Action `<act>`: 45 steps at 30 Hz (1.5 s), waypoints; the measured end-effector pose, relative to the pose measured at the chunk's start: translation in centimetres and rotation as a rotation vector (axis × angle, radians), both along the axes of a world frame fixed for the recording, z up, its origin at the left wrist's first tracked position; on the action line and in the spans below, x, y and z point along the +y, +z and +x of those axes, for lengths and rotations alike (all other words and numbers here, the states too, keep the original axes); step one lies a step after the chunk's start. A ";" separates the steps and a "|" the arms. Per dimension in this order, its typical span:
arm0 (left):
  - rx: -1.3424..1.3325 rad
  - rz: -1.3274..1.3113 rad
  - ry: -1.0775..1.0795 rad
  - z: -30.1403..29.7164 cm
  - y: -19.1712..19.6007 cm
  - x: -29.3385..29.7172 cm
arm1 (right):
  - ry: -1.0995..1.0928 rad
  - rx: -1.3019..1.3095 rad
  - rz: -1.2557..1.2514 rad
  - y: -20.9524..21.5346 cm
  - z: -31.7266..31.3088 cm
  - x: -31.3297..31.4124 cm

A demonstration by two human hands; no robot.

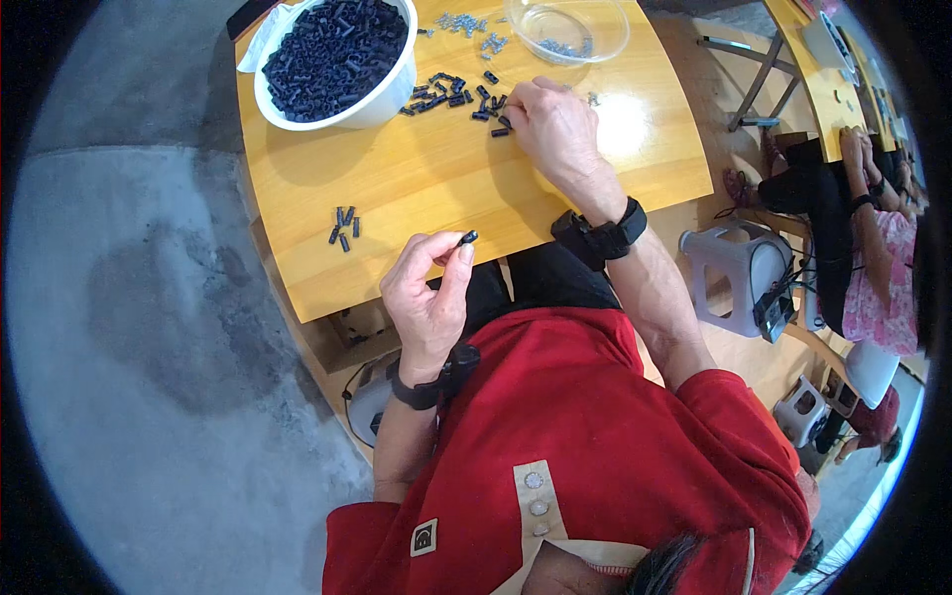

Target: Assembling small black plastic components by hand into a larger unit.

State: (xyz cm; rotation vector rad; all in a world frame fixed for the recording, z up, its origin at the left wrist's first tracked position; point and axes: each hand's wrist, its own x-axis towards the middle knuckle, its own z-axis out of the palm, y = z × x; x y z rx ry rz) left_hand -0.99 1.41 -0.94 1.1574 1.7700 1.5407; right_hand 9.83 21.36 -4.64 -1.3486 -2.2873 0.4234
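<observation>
My left hand [426, 293] is raised over the table's near edge. Its thumb and index finger pinch a small black cylindrical piece [469, 238]. Farther out on the right, my right hand [555, 127] reaches down to the tabletop with its fingers curled together, at the edge of a scatter of black tubular pieces [452, 96]. The hand itself hides whatever its fingertips may hold. Several similar black pieces [345, 228] form a small group at the left of the table.
A white tub [385, 101] heaped with black pieces stands at the far left of the wooden table [426, 183]. Small silvery metal parts [462, 23] lie beyond the scatter. A clear plastic bowl [617, 52] holds more of them. To the right, a person sits at another table [805, 74] near a plastic stool [729, 283].
</observation>
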 end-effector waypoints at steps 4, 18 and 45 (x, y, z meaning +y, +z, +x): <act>-0.008 0.002 -0.009 0.2 0.0 0.0 | -0.029 0.084 0.048 2.1 1.1 -1.2; 0.013 0.008 -0.078 2.4 2.0 -0.5 | 0.178 1.134 -1.293 3.6 7.3 -9.0; 0.193 0.094 -0.173 3.4 3.1 -1.3 | 0.357 1.473 -1.519 3.4 8.8 -11.4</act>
